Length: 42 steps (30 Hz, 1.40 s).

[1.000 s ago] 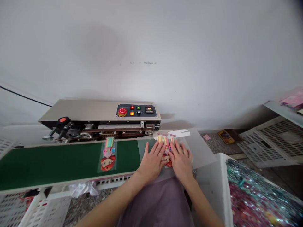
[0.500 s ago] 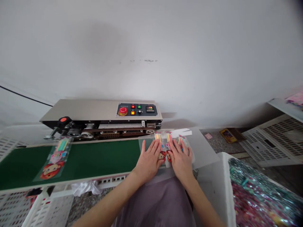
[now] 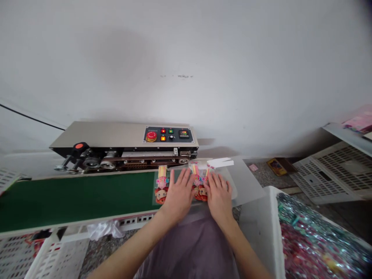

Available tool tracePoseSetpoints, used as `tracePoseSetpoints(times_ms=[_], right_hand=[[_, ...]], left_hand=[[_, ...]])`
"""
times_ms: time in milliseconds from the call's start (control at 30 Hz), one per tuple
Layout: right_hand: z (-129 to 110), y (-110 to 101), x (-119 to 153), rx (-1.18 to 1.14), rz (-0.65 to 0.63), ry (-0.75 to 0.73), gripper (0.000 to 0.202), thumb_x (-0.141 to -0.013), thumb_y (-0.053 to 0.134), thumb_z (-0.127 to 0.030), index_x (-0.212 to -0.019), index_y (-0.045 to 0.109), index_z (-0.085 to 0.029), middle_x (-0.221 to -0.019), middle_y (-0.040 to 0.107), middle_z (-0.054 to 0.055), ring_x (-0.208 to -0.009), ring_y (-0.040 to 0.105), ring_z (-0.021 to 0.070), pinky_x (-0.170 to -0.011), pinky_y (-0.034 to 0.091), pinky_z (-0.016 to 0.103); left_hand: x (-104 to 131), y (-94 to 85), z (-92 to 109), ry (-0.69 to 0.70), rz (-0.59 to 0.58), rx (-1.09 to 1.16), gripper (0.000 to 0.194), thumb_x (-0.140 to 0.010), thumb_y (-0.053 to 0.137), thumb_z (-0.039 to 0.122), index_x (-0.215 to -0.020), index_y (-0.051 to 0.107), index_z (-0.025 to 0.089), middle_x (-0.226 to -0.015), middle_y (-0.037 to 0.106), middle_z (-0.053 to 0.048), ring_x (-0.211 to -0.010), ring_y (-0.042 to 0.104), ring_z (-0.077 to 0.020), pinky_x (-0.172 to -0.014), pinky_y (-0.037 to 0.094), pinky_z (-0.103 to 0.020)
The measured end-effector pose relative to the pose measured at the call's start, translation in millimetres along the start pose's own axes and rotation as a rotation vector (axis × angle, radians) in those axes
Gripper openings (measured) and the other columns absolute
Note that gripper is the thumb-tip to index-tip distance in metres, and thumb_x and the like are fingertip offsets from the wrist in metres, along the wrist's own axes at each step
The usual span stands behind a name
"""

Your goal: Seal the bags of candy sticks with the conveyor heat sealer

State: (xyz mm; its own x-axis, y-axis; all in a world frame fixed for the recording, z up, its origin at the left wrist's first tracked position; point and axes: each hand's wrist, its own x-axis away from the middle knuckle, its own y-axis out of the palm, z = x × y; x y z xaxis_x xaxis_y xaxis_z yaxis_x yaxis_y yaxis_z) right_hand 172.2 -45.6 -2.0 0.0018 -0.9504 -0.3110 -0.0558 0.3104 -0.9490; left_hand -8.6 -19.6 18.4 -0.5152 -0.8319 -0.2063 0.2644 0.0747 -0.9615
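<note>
My left hand (image 3: 179,195) lies flat, fingers spread, where the green conveyor belt (image 3: 87,197) meets a pale board (image 3: 247,182). Just left of it, a clear plastic packet (image 3: 161,184) with a red-haired cartoon figure and pastel stripes rests on the belt below the sealing machine (image 3: 116,135). Between my hands, similar printed packets (image 3: 200,190) overlap closely, partly covered by fingers. My right hand (image 3: 220,193) presses down on them with outstretched fingers. Neither hand grips anything.
White paper strips (image 3: 221,162) lie behind my right hand. To the right stands a white foam box (image 3: 274,217) filled with shiny wrapped items (image 3: 316,240). Plastic crates (image 3: 334,170) are farther right. A crumpled clear bag (image 3: 104,229) hangs under the belt.
The packet at the belt's left end has gone from view. Another packet has moved left from under my left hand onto the belt. My hands have shifted slightly left.
</note>
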Motion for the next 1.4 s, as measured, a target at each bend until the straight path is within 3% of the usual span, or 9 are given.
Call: tracePoseSetpoints(times_ms=[133,267,533,667,833,1000,1133,1267,1400], right_hand=[[15.5,4.5,2.0,0.004,-0.039,-0.008,0.046,-0.104,0.034,-0.033,-0.146,0.052,-0.023,-0.15,0.052,0.007,-0.134,0.044,0.0345,-0.108,0.03,0.054],[7.9,5.3,-5.7,-0.049,-0.079,-0.091,0.047,-0.104,0.036,-0.032,-0.149,0.046,-0.027,-0.153,0.049,0.005,-0.137,0.041,0.033,-0.109,0.031,0.054],[1.7,-6.3,-12.7,-0.11,-0.102,-0.093,0.048,-0.105,0.03,-0.032,-0.15,0.045,-0.027,-0.154,0.048,0.003,-0.141,0.036,0.0332,-0.112,0.029,0.057],[11.9,-4.4,-2.8,-0.112,-0.085,-0.104,0.048,-0.104,0.032,-0.033,-0.151,0.045,-0.027,-0.153,0.049,0.004,-0.14,0.037,0.0318,-0.112,0.028,0.054],[14.8,2.7,-9.7,-0.146,-0.073,-0.104,0.045,-0.103,0.036,-0.032,-0.145,0.051,-0.024,-0.151,0.052,0.006,-0.139,0.038,0.0309,-0.11,0.029,0.049],[7.3,4.3,-61.0,-0.339,-0.077,0.004,0.038,-0.1,0.039,-0.028,-0.127,0.066,-0.022,-0.125,0.065,0.01,-0.116,0.05,0.0285,-0.1,0.037,0.043],[-1.9,12.6,-95.6,-0.422,-0.078,0.06,0.021,-0.09,0.052,-0.023,-0.096,0.071,-0.021,-0.107,0.063,0.012,-0.107,0.05,0.0296,-0.093,0.04,0.043],[-2.8,12.4,-99.9,-0.558,-0.09,0.109,0.01,-0.082,0.055,-0.02,-0.073,0.06,-0.021,-0.092,0.061,0.008,-0.097,0.054,0.0258,-0.088,0.043,0.04],[-3.7,-14.6,-82.4,-0.741,-0.164,0.117,0.009,-0.08,0.055,-0.028,-0.075,0.053,-0.023,-0.076,0.06,-0.001,-0.074,0.058,0.0175,-0.072,0.048,0.031]], left_hand=[[-8.8,20.3,12.1,0.086,0.003,0.024,0.053,-0.105,0.031,0.044,-0.151,0.042,0.02,-0.162,0.035,-0.011,-0.149,0.03,-0.0289,-0.119,0.019,-0.067],[2.2,26.4,-2.5,0.069,0.011,0.003,0.055,-0.104,0.033,0.046,-0.153,0.039,0.022,-0.162,0.033,-0.01,-0.149,0.031,-0.0289,-0.12,0.016,-0.066],[19.5,-16.7,-45.5,-0.106,-0.011,-0.075,0.05,-0.099,0.042,0.027,-0.148,0.046,0.016,-0.158,0.039,-0.016,-0.147,0.034,-0.0348,-0.118,0.017,-0.069],[3.4,-22.5,-21.1,-0.052,-0.019,-0.027,0.048,-0.1,0.04,0.025,-0.146,0.048,0.013,-0.156,0.042,-0.016,-0.146,0.036,-0.0337,-0.119,0.017,-0.067],[-9.6,4.8,16.3,0.133,-0.099,0.06,0.051,-0.104,0.037,0.039,-0.149,0.044,0.015,-0.16,0.037,-0.013,-0.149,0.031,-0.0309,-0.119,0.022,-0.064],[-4.0,22.8,14.9,0.113,-0.076,0.056,0.053,-0.106,0.031,0.041,-0.152,0.039,0.016,-0.163,0.031,-0.013,-0.15,0.029,-0.0314,-0.119,0.021,-0.066],[-1.7,23.4,11.7,0.127,-0.063,0.083,0.055,-0.106,0.032,0.042,-0.153,0.036,0.015,-0.163,0.03,-0.013,-0.15,0.029,-0.032,-0.118,0.021,-0.067],[2.7,16.8,12.2,0.13,-0.045,0.24,0.051,-0.104,0.039,0.035,-0.151,0.038,0.017,-0.162,0.033,-0.014,-0.15,0.029,-0.031,-0.119,0.019,-0.066],[3.4,1.9,11.8,-0.112,0.204,0.595,0.055,-0.099,0.044,0.022,-0.152,0.035,0.02,-0.16,0.037,-0.015,-0.148,0.034,-0.0258,-0.118,0.033,-0.053]])
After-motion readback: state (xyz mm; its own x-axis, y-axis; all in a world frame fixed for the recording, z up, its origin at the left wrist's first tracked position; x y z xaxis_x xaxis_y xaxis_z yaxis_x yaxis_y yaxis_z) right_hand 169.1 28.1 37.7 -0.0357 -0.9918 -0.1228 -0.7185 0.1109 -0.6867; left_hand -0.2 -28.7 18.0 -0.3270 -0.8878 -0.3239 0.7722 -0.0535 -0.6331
